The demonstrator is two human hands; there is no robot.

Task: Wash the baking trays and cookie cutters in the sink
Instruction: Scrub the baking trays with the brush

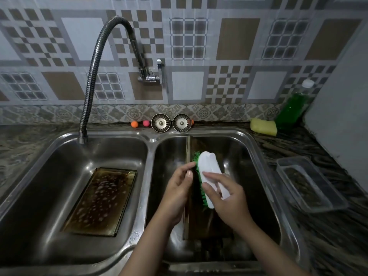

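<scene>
Tray (pixel 207 224) standing in right basin, steadied by left hand (pixel 177 194) gripping its edge; right hand (pixel 227 198) gripping brush (pixel 209 172), bristles against tray. Second tray (pixel 99 200) lying flat in left basin.

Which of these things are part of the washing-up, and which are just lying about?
In use: brush in the right hand; left hand on the tray in the right basin; soapy tray in the left basin; tap.

Lying about: sponge, soap bottle, two strainers, small balls, clear tub.
</scene>
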